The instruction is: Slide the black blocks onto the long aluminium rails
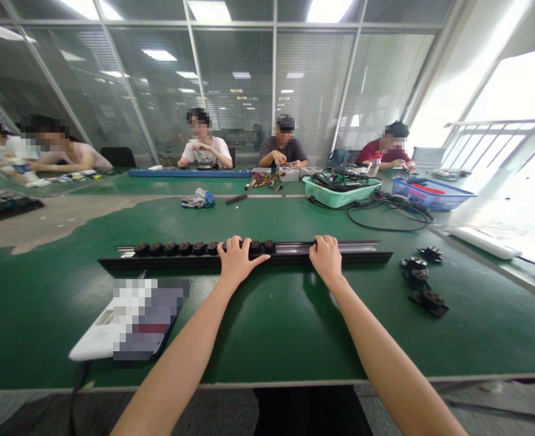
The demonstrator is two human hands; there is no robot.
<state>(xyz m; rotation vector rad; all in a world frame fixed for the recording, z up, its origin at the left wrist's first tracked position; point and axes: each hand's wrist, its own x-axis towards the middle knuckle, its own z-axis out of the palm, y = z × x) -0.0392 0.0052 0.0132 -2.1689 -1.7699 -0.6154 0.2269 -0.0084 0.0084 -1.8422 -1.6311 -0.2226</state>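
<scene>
A long black track (358, 257) with a silver inner channel lies crosswise on the green table. Several round-topped black parts (184, 248) stand in a row along its left half. My left hand (236, 261) rests over the right part of that row, fingers spread and thumb stretched out to the right. Further right, my right hand (327, 259) has its fingers curled down at the channel. A small black part (314, 243) shows at its fingertips, mostly hidden. Bare channel lies between that hand and the row.
Loose black parts (424, 277) lie on the right. A white device (97, 333) with a cable sits front left. Beyond are a crumpled glove (198, 198), a green basket (340, 195) of cables and a blue basket (433, 195). Several people sit across the table (276, 339).
</scene>
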